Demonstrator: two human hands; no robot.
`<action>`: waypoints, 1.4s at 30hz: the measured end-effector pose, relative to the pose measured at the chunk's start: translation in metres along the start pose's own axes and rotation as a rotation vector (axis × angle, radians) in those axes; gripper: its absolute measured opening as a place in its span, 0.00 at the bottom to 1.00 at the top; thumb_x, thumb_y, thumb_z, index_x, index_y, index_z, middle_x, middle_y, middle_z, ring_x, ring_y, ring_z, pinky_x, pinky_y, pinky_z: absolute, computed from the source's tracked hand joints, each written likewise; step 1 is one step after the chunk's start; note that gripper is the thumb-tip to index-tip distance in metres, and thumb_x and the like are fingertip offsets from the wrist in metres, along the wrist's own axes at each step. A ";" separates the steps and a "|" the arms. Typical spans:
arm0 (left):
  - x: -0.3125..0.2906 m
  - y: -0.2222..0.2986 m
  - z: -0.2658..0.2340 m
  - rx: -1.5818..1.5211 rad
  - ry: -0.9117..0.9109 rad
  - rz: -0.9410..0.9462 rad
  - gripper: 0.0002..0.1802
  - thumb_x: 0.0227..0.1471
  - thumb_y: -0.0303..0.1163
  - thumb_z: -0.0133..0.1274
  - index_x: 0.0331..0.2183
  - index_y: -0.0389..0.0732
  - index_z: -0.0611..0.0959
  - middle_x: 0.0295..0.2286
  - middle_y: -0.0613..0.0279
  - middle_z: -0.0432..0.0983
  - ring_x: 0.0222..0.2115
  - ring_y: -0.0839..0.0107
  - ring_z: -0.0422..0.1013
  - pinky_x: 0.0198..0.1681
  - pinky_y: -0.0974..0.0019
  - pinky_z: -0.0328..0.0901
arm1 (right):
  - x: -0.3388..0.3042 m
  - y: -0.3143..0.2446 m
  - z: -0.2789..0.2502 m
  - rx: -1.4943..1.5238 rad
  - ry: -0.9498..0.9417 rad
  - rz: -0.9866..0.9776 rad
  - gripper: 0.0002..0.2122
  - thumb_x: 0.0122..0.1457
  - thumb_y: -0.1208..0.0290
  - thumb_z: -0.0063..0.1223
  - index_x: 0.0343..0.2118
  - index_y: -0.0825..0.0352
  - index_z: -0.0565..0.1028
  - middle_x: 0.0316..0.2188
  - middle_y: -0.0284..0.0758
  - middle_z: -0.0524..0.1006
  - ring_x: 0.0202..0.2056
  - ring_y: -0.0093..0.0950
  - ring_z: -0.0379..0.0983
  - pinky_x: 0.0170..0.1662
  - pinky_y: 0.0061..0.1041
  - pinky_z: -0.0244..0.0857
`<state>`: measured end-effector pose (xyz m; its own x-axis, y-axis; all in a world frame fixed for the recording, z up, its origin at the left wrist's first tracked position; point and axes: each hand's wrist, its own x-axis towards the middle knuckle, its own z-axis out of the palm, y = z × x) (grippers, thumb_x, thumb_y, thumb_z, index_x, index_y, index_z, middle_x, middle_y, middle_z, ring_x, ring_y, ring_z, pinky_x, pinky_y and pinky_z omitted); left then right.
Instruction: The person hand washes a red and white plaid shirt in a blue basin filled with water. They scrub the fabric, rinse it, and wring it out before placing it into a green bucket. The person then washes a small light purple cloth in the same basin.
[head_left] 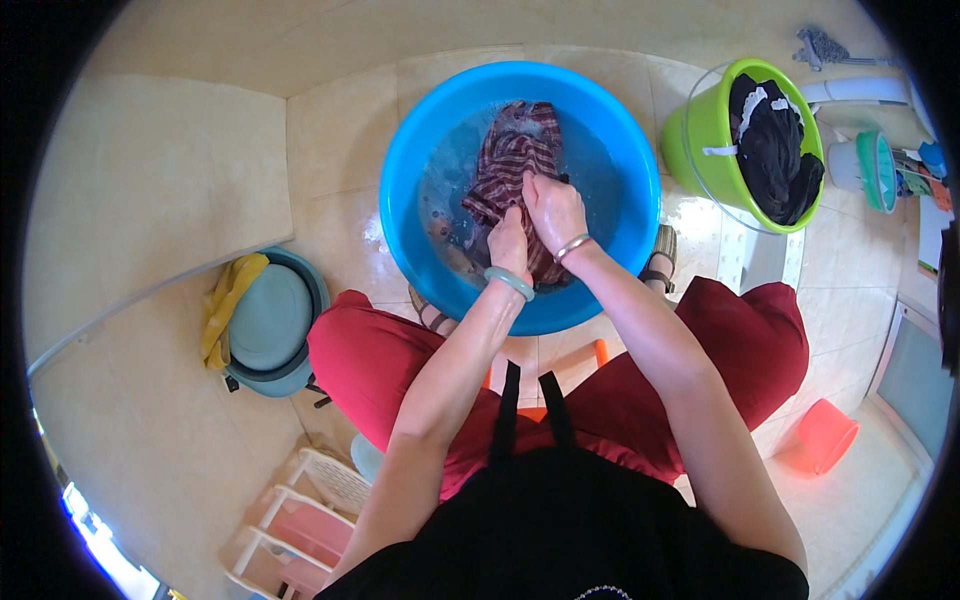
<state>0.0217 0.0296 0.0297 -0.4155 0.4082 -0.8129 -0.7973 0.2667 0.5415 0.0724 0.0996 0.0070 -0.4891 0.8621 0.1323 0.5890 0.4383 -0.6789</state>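
Note:
A dark red garment with pale stripes (513, 150) lies soaked in soapy water inside a large round blue basin (398, 190). My left hand (510, 244), with a pale green bangle at its wrist, is closed on the cloth near the middle of the basin. Just right of it and slightly farther away, my right hand (553, 212) also grips the fabric, its fingers curled; a silver bracelet circles that wrist. The two hands are close together, and part of the garment hangs below them into the water.
A green bucket (690, 145) of dark clothes stands right of the basin. Leftward are stacked basins (268, 318) with a yellow cloth (233, 305). A white rack (290, 520) is at the lower left, a coral-red bucket (828, 437) at the right. My knees flank the basin.

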 end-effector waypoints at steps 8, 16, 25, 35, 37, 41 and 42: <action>0.020 -0.009 -0.022 -0.261 -0.147 -0.031 0.16 0.56 0.40 0.44 0.37 0.39 0.78 0.35 0.62 0.76 0.36 0.69 0.72 0.39 0.65 0.67 | -0.042 -0.032 0.000 -0.167 -0.201 -0.310 0.10 0.58 0.68 0.44 0.22 0.67 0.69 0.17 0.46 0.69 0.21 0.44 0.70 0.25 0.38 0.64; 0.004 -0.010 -0.003 -0.121 0.007 -0.137 0.13 0.56 0.36 0.44 0.34 0.36 0.79 0.32 0.65 0.75 0.34 0.74 0.69 0.38 0.69 0.64 | -0.016 -0.005 -0.010 0.150 -0.117 0.166 0.15 0.60 0.64 0.43 0.20 0.67 0.71 0.19 0.47 0.73 0.24 0.48 0.71 0.28 0.43 0.65; -0.013 -0.010 -0.002 -0.257 -0.156 -0.184 0.22 0.59 0.42 0.41 0.48 0.37 0.71 0.45 0.59 0.71 0.45 0.68 0.67 0.49 0.62 0.62 | -0.005 0.026 0.003 -0.170 -0.152 0.002 0.15 0.59 0.62 0.45 0.18 0.65 0.72 0.19 0.46 0.74 0.23 0.45 0.72 0.26 0.41 0.65; 0.006 -0.057 -0.055 0.478 0.112 0.060 0.25 0.54 0.49 0.48 0.46 0.42 0.74 0.42 0.60 0.72 0.45 0.63 0.67 0.47 0.61 0.63 | 0.012 0.004 -0.111 0.736 -0.236 0.259 0.07 0.51 0.78 0.56 0.34 0.70 0.77 0.35 0.33 0.78 0.36 0.20 0.73 0.40 0.22 0.66; 0.020 -0.063 -0.053 0.350 0.134 0.092 0.28 0.53 0.51 0.47 0.47 0.40 0.75 0.44 0.57 0.71 0.46 0.62 0.67 0.48 0.63 0.62 | -0.012 -0.028 -0.119 0.545 -0.299 0.061 0.06 0.51 0.80 0.55 0.32 0.67 0.77 0.33 0.33 0.78 0.35 0.24 0.74 0.40 0.23 0.67; 0.006 -0.011 -0.045 -0.161 -0.482 -0.332 0.29 0.52 0.52 0.51 0.48 0.40 0.75 0.44 0.59 0.72 0.45 0.68 0.67 0.49 0.66 0.61 | -0.069 -0.050 -0.105 0.423 -0.470 -0.319 0.05 0.50 0.79 0.55 0.30 0.65 0.76 0.31 0.35 0.76 0.35 0.31 0.73 0.42 0.27 0.66; -0.001 0.000 -0.039 -0.252 -0.701 -0.421 0.27 0.52 0.50 0.52 0.48 0.41 0.75 0.43 0.61 0.73 0.44 0.71 0.68 0.48 0.67 0.62 | -0.081 -0.049 -0.098 0.405 -0.547 -0.370 0.05 0.50 0.79 0.55 0.30 0.66 0.76 0.31 0.35 0.76 0.36 0.32 0.72 0.42 0.27 0.66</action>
<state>0.0048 -0.0053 0.0224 0.2374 0.7865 -0.5702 -0.9326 0.3488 0.0928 0.1466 0.0336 0.1004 -0.9183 0.3835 0.0977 0.0959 0.4552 -0.8852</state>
